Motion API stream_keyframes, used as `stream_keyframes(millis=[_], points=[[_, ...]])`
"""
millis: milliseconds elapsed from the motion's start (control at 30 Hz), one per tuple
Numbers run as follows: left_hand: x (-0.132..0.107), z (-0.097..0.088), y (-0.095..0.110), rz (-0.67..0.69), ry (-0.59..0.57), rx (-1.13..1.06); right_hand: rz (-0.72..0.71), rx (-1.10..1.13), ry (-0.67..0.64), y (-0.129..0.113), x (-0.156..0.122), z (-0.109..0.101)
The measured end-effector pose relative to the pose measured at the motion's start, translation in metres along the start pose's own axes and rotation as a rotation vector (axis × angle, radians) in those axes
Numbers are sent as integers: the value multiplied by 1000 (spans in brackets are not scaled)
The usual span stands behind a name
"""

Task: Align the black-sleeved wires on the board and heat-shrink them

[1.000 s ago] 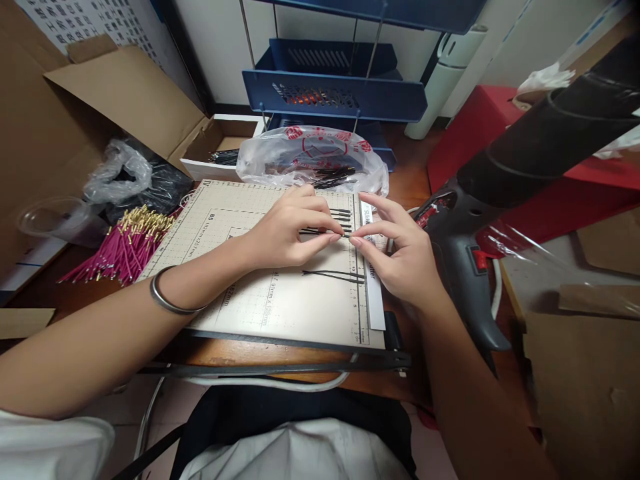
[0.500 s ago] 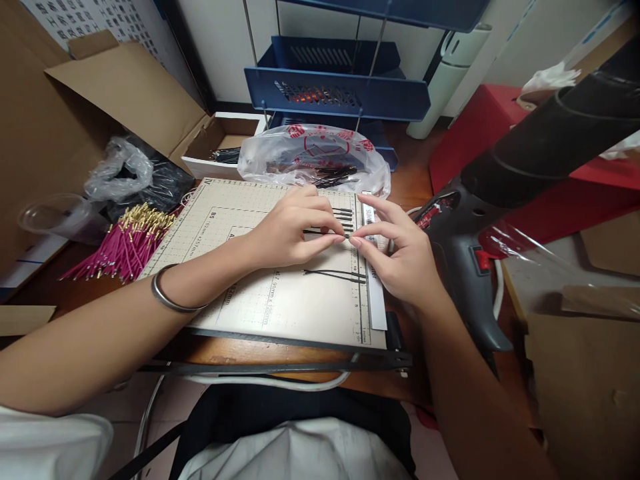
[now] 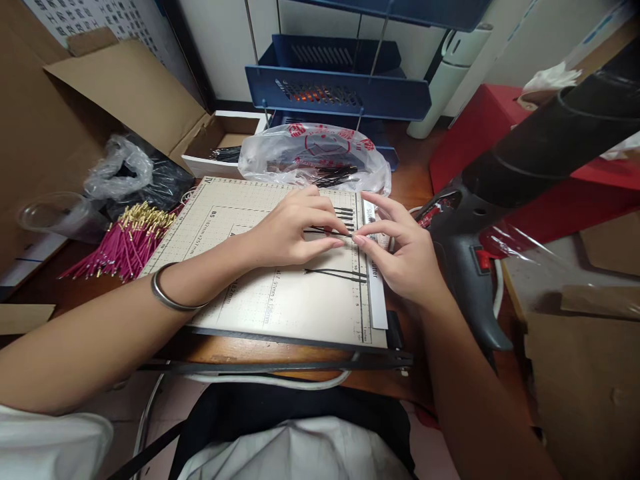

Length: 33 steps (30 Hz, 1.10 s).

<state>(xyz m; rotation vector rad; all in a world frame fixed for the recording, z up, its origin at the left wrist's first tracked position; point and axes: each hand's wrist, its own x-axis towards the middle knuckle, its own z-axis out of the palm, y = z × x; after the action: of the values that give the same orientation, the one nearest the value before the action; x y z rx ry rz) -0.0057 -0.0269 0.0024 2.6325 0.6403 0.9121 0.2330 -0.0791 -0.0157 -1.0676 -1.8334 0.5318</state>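
My left hand (image 3: 290,230) rests on the beige cutting board (image 3: 235,293), its fingers curled and its fingertips pressing down on a small row of thin black tubes (image 3: 344,215) near the board's right edge. My right hand (image 3: 400,250) meets it from the right, fingers bent, thumb and forefinger pinching at the ends of the same tubes by the white ruler strip (image 3: 376,280). Two more black tubes (image 3: 335,273) lie loose on the board just below the hands.
A pile of magenta wires with gold tips (image 3: 123,243) lies left of the board. Behind it are a plastic bag of black tubes (image 3: 313,160), a small white box (image 3: 220,143), open cardboard boxes and blue shelves (image 3: 337,93). A black heat gun (image 3: 505,193) stands at the right.
Both hands stay on the tubes; my left fingertips have slid slightly right and down, and the thin black tubes now show above them.
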Motion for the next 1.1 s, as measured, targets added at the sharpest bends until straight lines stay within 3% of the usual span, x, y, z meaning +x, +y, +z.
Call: stream_keyframes(millis=[267,467,733,933,1100], points=[[1,-3,-3,4,34,-89,16,45,13,0,2,-1],[2,-7,1,-89,-8,-71,45,30,1,1,1,1],[4,-9,0,-249,162,-158,122,-72,-95,8,0,4],[2,-7,0,-202,-23,54,157,-15,-74,7,-1,5],[0,-5,5,-167,-172,157,296,225,50,16,-3,17]])
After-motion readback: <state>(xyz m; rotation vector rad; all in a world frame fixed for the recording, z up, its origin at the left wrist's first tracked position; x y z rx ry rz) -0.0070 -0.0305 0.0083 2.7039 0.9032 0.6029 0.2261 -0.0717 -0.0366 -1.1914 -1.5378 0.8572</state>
